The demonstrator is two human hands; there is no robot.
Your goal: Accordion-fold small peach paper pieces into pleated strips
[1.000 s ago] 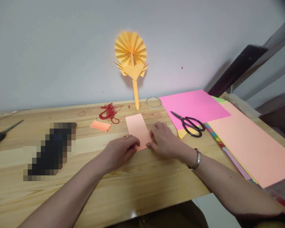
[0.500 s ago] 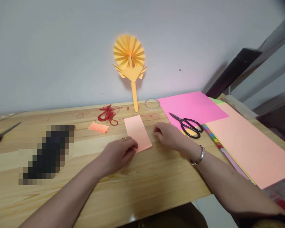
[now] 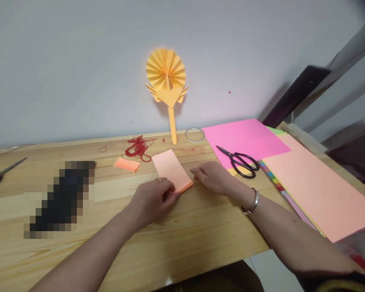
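Observation:
A pale peach paper (image 3: pixel 171 167) lies at a slant on the wooden table, its near edge showing a thicker orange layer like a fold. My left hand (image 3: pixel 153 198), with a ring on it, is closed at the paper's near left corner, thumb along the near edge and fingers curled on top. Just off the paper's right edge is my right hand (image 3: pixel 211 177), fingers drawn together with nothing visible in them. Beyond the left hand sit a small pleated orange paper strip (image 3: pixel 127 164) and a tangle of red string (image 3: pixel 138 148).
Black-handled scissors (image 3: pixel 241 161) rest on a pink sheet (image 3: pixel 246 138). Larger peach sheets (image 3: pixel 319 190) lie at right. A yellow paper fan (image 3: pixel 166 69) leans on the wall beside a clear ring-shaped item (image 3: pixel 195 134). At left are a pixelated dark object (image 3: pixel 62 198) and another dark tool (image 3: pixel 0 176).
The peach paper has turned, its far end swinging left, and its near edge now shows a thick orange layer. My right hand has moved slightly left, closer to the paper's corner.

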